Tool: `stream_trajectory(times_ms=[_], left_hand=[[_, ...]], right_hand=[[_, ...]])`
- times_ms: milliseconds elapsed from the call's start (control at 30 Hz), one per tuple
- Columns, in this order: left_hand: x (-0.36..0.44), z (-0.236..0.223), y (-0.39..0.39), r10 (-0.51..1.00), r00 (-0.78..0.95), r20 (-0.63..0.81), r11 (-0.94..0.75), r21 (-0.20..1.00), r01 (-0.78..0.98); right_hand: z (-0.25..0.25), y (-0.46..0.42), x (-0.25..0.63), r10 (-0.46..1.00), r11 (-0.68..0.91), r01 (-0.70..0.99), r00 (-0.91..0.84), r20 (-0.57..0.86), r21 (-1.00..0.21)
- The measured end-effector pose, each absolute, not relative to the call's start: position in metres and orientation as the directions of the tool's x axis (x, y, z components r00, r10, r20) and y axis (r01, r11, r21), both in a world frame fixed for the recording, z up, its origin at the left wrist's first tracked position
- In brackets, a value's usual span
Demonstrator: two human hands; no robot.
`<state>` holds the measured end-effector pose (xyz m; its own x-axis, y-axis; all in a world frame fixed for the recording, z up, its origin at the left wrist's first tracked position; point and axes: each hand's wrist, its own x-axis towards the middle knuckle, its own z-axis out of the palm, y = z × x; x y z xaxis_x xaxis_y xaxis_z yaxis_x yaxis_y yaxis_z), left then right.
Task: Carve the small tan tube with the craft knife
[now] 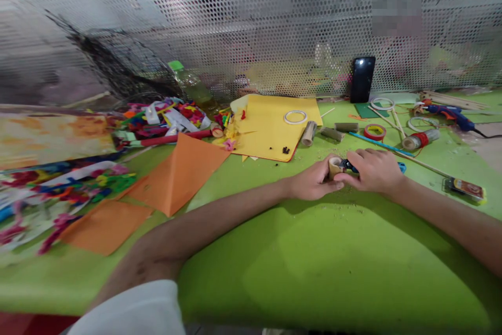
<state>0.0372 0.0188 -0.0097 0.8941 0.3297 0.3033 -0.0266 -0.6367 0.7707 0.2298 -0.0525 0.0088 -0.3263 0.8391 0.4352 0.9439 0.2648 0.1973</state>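
My left hand [314, 181] is closed around a short piece of bamboo tube [334, 165] held on the green table [314, 262]. My right hand [372, 170] is closed over a dark blue-handled tool [349, 165] whose tip meets the open end of the tube. A bit of blue handle [401, 166] sticks out past the right hand. Fine shavings lie on the table below both hands.
Yellow paper [270, 126] with a tape ring [295, 116], more bamboo pieces [308, 133], red tape [374, 131], a glue gun [451, 113], a phone [361, 79], sticks and a small box [466, 188] lie behind. Orange paper [176, 178] and colourful scraps [164, 118] fill the left.
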Motion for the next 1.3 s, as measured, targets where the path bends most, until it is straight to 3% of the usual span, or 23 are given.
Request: stream_trajectory(times_ms=[367, 1000, 1300], left_hand=[[0.039, -0.011, 0.016, 0.43, 0.848, 0.311, -0.708, 0.699, 0.102], [0.04, -0.014, 0.013, 0.568, 0.76, 0.317, -0.745, 0.591, 0.31], [0.04, -0.017, 0.012, 0.564, 0.739, 0.369, -0.765, 0.571, 0.299]], right_hand=[[0.007, -0.052, 0.231, 0.877, 0.244, 0.961, -0.277, 0.392, 0.131], [0.016, -0.055, 0.223, 0.978, 0.123, 0.99, -0.133, 0.163, 0.069], [0.018, -0.054, 0.224, 0.983, 0.115, 0.993, -0.114, 0.145, -0.001]])
